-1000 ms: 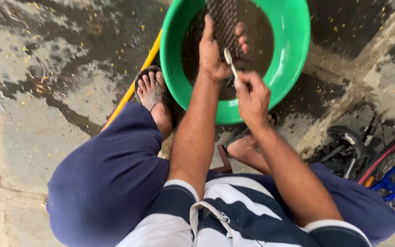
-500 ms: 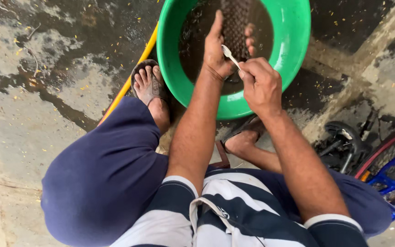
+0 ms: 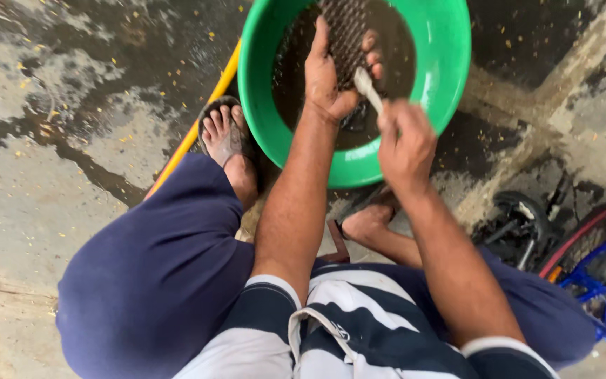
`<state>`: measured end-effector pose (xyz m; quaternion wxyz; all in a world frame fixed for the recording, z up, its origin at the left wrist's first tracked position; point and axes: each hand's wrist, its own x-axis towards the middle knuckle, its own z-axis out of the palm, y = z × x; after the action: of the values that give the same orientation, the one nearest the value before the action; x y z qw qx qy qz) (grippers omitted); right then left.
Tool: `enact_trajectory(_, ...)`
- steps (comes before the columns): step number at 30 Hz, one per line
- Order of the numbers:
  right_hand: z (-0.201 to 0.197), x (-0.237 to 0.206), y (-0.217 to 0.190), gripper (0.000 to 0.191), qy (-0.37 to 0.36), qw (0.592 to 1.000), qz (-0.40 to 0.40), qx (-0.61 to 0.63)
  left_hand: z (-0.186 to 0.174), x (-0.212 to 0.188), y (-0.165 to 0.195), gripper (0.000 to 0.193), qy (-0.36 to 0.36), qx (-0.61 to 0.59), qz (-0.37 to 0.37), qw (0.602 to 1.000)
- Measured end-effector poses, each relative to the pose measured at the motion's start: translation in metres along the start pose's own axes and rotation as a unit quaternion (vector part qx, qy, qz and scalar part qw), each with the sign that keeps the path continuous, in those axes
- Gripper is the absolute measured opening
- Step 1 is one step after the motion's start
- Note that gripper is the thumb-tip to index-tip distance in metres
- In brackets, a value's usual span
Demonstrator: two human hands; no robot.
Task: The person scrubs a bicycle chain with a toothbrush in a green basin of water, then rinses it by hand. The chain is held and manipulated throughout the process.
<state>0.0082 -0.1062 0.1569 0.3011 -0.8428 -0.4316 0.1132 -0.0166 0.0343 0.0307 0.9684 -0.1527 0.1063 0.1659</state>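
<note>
Perforated grater (image 3: 348, 31) — one, dark, long axis running 12 to 6 o'clock — stands over the single green basin (image 3: 443, 84). Left hand (image 3: 331, 74) grips it from the 9 o'clock side. Right hand (image 3: 407, 140), closed on one pale brush (image 3: 367, 88), lies at 5 o'clock from the grater; the brush tip touches its lower end.

L hand (image 3: 327, 77): arm extended fwd, fingers curled in grip, thumb up. R hand (image 3: 405, 140): closed fist, wrist bent, forearm angled inward, just beside L.
</note>
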Motion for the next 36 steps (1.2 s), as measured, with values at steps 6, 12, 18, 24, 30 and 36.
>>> enact_trajectory(6, -0.001, -0.004, 0.015, 0.008, -0.026, 1.0, -0.009, 0.011, 0.002, 0.002, -0.002, 0.07, -0.002, 0.013, 0.007, 1.0)
enact_trajectory(12, 0.003, -0.026, 0.029, 0.011, -0.034, 0.999, 0.034, 0.019, 0.007, 0.002, 0.01, 0.067, 0.009, 0.059, 0.05, 0.997)
enact_trajectory(18, -0.001, -0.019, 0.052, 0.022, -0.006, 0.982, 0.141, 0.13, 0.002, -0.001, 0.02, 0.043, 0.064, 0.131, 0.046, 0.988)
enact_trajectory(24, 0.029, 0.02, 0.058, 0.024, -0.025, 0.872, 0.343, 0.349, 0.007, -0.002, 0.001, 0.021, 0.08, 0.251, 0.049, 0.963)
enact_trajectory(30, 0.036, 0.02, 0.054, 0.022, -0.072, 0.834, 0.39, 0.382, 0.001, -0.004, 0.002, 0.031, 0.044, 0.219, 0.049, 0.974)
enact_trajectory(36, 0.049, 0.008, 0.041, 0.024, 0.018, 0.897, 0.299, 0.324, -0.012, 0.006, -0.011, 0.033, 0.022, 0.179, 0.128, 0.975)
